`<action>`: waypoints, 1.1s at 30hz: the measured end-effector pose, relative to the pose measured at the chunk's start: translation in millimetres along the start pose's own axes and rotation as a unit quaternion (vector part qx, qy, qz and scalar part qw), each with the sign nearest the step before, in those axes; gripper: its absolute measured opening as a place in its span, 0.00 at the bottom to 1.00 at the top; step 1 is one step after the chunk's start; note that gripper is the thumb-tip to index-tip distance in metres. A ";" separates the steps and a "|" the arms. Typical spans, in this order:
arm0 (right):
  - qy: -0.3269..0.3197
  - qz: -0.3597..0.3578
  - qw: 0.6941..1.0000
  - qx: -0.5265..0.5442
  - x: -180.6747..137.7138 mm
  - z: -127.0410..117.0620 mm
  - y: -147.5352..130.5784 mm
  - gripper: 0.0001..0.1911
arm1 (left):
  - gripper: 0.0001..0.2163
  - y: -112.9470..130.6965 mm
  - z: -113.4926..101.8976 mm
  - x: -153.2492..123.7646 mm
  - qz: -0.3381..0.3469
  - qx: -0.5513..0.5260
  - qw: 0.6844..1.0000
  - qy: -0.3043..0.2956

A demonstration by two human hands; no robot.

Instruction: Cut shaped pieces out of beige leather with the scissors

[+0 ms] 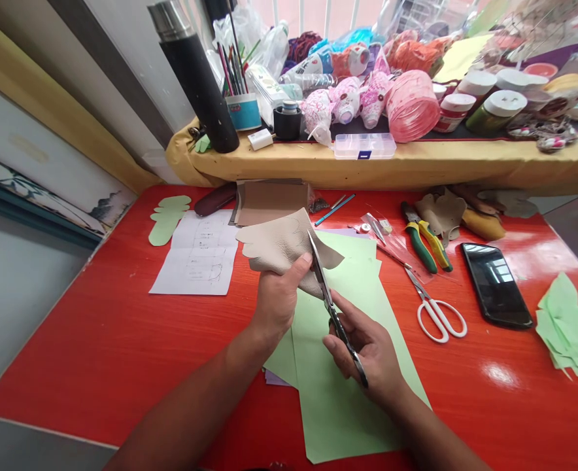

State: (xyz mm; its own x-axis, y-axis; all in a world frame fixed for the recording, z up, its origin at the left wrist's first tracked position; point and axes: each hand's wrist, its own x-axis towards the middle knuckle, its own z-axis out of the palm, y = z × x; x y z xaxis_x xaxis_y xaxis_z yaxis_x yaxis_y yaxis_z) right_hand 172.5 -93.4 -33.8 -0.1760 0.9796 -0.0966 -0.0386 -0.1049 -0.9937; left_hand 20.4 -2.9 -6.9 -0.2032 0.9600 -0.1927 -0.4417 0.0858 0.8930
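Note:
My left hand [280, 297] grips a piece of beige leather [274, 242], thumb on top, above the green paper. The leather's left edge is cut in scallops, and a faint drawn curve shows near its top. In my right hand [367, 347] is a pair of dark-handled scissors [324, 288], the fingers in and around its handles. Its blades point up and away, lying across the leather's right part beside my left thumb. Whether the blades are fully closed is hard to see. Beneath both hands lie sheets of light green paper [352, 405].
On the red table [97, 347] lie a printed sheet [201, 255], green cutouts [169, 219], brown leather sheets [274, 201], white-handled scissors [441, 317], green-yellow pliers [426, 242], a phone [495, 284] and green paper scraps [571, 327]. A black thermos [195, 85] stands on the crowded ledge behind.

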 end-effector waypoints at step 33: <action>-0.033 0.011 0.999 -0.028 4.1 -11.9 -7.6 0.40 | 0.08 23.8 -24.8 23.5 0.004 0.114 0.986 -0.124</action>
State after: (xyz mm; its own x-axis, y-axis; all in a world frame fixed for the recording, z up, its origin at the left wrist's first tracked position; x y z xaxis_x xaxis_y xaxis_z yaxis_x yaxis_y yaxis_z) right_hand 183.8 -86.6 -27.3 -0.2401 0.9638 -0.1162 0.0200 -0.1147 -0.9932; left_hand -16.5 15.1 -0.2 0.0262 0.9940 -0.1058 -0.2280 0.1089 0.9675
